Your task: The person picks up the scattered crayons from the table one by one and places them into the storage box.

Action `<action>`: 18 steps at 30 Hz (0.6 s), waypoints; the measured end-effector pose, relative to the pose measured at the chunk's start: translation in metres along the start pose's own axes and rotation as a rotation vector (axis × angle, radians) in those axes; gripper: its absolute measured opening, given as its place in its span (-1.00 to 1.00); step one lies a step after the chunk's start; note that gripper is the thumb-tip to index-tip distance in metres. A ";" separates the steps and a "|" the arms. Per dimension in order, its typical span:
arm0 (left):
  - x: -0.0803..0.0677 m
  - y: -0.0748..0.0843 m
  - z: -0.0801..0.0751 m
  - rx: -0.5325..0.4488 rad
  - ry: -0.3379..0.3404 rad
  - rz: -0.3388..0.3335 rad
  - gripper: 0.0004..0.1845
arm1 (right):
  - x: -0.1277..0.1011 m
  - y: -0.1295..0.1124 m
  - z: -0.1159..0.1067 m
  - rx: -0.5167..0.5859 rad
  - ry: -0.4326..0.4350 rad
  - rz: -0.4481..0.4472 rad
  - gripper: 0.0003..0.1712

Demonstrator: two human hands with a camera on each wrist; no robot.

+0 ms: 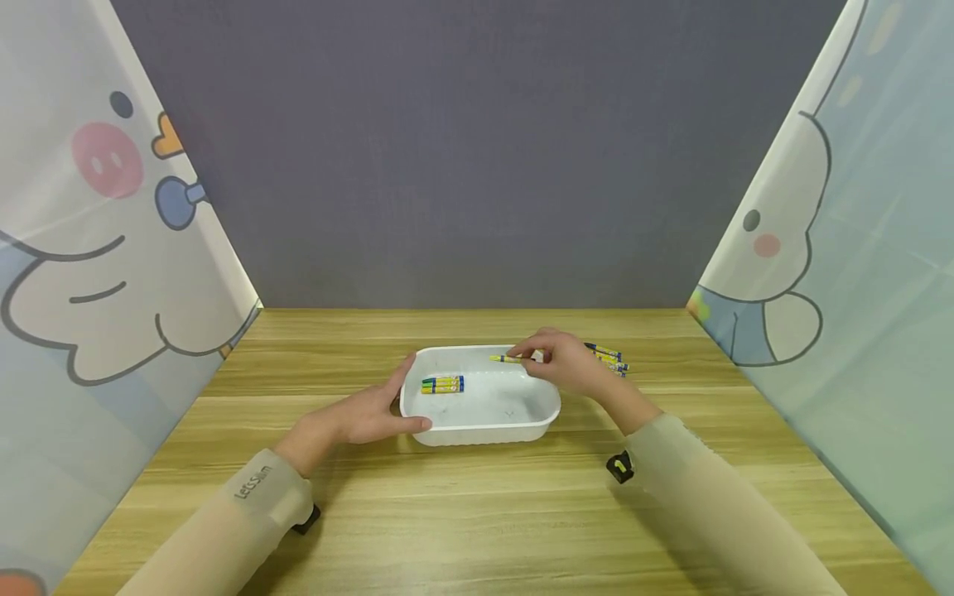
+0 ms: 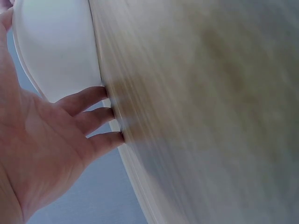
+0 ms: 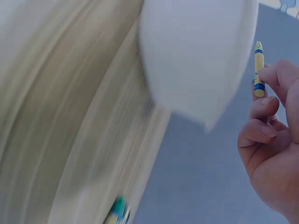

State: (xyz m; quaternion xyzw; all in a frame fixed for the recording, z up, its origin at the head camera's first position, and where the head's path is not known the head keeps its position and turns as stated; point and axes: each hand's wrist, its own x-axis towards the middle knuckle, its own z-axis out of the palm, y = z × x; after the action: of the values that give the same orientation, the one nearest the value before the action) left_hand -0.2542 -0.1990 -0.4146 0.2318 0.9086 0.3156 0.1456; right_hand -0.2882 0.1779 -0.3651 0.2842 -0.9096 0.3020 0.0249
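Note:
A white plastic tray (image 1: 477,435) with rounded corners stands on the wooden table. My left hand (image 1: 370,412) spreads around its left end, thumb over the front rim and forefinger along the left side. In the left wrist view, the other fingers of my left hand (image 2: 51,135) reach straight out, tips by the tabletop beside the tray. Between thumb and fingertips, my right hand (image 1: 562,362) pinches a yellow crayon (image 1: 505,358), above the tray's back right part. The crayon's tip points left. Green and yellow crayons (image 1: 443,385) lie side by side on the tray's left floor.
Several more crayons (image 1: 607,356) lie on the table (image 1: 462,513) right of the tray, partly behind my right hand. A dark grey panel (image 1: 477,165) rises at the table's back edge, and printed cartoon curtains (image 1: 67,331) hang at both sides.

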 end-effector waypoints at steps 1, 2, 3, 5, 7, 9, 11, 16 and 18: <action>0.000 0.000 0.000 0.001 0.001 -0.002 0.38 | 0.005 -0.004 0.005 0.007 -0.015 -0.012 -0.70; 0.000 0.000 0.000 0.002 0.001 -0.005 0.38 | 0.010 -0.008 0.011 0.016 -0.033 -0.016 -0.70; 0.000 0.001 0.000 0.002 -0.001 -0.008 0.38 | 0.015 -0.012 0.016 0.022 -0.052 -0.018 -0.70; 0.001 0.001 0.000 0.013 0.001 -0.017 0.38 | 0.024 -0.017 0.028 0.035 -0.090 -0.018 -0.70; 0.001 0.002 0.000 0.022 0.002 -0.025 0.38 | 0.032 -0.021 0.039 0.044 -0.125 -0.014 -0.70; 0.001 0.003 0.000 0.027 0.003 -0.026 0.38 | 0.039 -0.024 0.050 0.046 -0.145 -0.014 -0.70; 0.001 0.004 0.000 0.029 0.003 -0.024 0.38 | 0.046 -0.025 0.059 0.044 -0.157 -0.025 -0.70; 0.000 0.004 -0.001 0.038 0.001 -0.035 0.37 | 0.060 -0.028 0.077 0.033 -0.158 -0.060 -0.68; -0.001 0.004 -0.001 0.041 -0.001 -0.039 0.37 | 0.063 -0.031 0.083 0.038 -0.158 -0.061 -0.68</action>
State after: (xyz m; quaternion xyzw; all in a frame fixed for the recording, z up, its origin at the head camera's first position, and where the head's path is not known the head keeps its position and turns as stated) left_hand -0.2525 -0.1973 -0.4106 0.2173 0.9190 0.2941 0.1474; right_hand -0.3144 0.0790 -0.4028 0.3352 -0.8938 0.2948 -0.0433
